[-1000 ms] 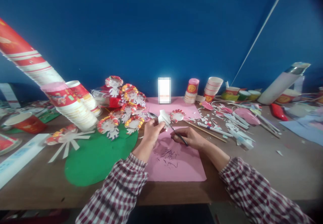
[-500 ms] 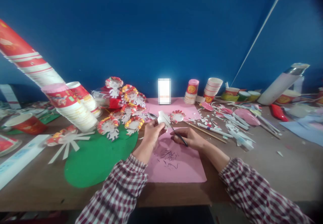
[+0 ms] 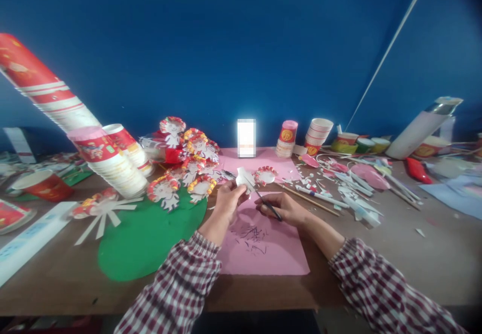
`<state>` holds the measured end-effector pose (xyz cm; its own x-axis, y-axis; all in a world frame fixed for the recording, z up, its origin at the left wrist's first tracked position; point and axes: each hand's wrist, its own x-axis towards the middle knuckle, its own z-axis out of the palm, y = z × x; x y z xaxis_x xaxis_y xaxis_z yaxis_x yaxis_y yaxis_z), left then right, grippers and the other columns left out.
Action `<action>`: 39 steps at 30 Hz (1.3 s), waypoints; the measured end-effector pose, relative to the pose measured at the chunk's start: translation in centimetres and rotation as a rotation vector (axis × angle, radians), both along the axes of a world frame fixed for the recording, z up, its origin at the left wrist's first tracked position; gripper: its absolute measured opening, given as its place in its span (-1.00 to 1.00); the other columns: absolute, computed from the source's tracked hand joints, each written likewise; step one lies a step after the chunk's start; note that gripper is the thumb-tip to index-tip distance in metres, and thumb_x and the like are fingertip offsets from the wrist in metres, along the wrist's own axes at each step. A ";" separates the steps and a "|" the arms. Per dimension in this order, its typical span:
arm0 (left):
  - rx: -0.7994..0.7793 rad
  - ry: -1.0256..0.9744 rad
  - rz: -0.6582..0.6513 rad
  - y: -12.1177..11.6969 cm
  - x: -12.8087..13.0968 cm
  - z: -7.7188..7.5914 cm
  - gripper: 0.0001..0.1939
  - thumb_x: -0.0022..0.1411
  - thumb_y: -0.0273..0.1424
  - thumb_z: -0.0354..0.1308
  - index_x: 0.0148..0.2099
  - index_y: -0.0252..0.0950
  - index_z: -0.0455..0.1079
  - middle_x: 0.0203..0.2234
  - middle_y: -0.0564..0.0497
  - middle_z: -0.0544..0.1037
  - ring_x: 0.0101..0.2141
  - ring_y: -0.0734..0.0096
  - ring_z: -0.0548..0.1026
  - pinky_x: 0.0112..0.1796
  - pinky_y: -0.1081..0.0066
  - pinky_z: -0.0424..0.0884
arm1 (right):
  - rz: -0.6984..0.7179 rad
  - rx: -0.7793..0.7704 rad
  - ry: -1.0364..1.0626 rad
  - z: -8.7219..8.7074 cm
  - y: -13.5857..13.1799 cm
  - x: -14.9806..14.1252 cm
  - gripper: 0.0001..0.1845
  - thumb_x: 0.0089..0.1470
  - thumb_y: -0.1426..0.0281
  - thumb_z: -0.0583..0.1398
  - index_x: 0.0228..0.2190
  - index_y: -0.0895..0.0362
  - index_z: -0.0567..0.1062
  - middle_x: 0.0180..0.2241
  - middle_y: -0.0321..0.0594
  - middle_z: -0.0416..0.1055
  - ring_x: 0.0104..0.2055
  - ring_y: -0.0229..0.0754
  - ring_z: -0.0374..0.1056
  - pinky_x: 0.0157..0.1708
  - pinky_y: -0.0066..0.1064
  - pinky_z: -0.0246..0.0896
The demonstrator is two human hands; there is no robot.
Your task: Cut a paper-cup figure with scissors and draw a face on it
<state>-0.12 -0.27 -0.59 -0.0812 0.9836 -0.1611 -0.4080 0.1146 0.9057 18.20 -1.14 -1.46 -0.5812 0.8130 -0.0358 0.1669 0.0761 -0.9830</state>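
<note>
My left hand (image 3: 227, 199) pinches a small white paper cutout (image 3: 244, 178) and holds it up above a pink sheet (image 3: 263, 246) marked with black scribbles. Just to its right, my right hand (image 3: 284, 208) grips a thin black pen (image 3: 268, 205), whose tip touches the cutout. Both hands hover over the middle of the brown table (image 3: 395, 253). Checked red and white sleeves cover both forearms.
A green paper circle (image 3: 146, 236) lies left of the pink sheet. Behind it sits a heap of paper-cup figures (image 3: 188, 160), with leaning stacks of red paper cups (image 3: 109, 160) further left. Paper scraps, sticks (image 3: 309, 198) and more cups (image 3: 318, 133) litter the right side.
The view has shifted slightly. Both hands stay in nearly the same place, the pen still at the cutout.
</note>
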 end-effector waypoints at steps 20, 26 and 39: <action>0.023 -0.108 -0.019 0.8 -0.3 -0.5 -0.75 -0.16 -0.44 0.35 -0.36 -0.34 0.41 -0.51 0.05 0.46 -0.51 0.54 0.40 -0.46 0.49 0.37 | -0.057 0.044 -0.038 -0.5 -0.1 -0.6 -0.53 0.07 0.13 0.19 -0.15 0.28 0.45 -0.54 -0.31 0.24 -0.52 -0.34 0.09 -0.53 -0.49 0.03; 0.076 -0.198 -0.125 0.8 -0.3 -0.8 -0.73 -0.09 -0.37 0.37 -0.31 -0.34 0.43 -0.47 0.02 0.48 -0.48 0.51 0.42 -0.42 0.48 0.34 | -0.058 0.014 0.024 -0.7 -0.4 -0.6 -0.49 0.12 0.10 0.14 -0.09 0.27 0.39 -0.57 -0.37 0.14 -0.56 -0.34 0.04 -0.57 -0.48 -0.01; -0.008 -0.356 -0.112 0.6 -0.7 -0.3 -0.70 -0.16 -0.35 0.41 -0.37 -0.33 0.41 -0.51 0.01 0.48 -0.51 0.43 0.44 -0.43 0.41 0.36 | -0.159 0.009 -0.083 -0.8 -0.3 -0.4 -0.42 0.03 0.02 0.16 -0.09 0.21 0.47 -0.52 -0.27 0.23 -0.51 -0.24 0.11 -0.54 -0.42 0.07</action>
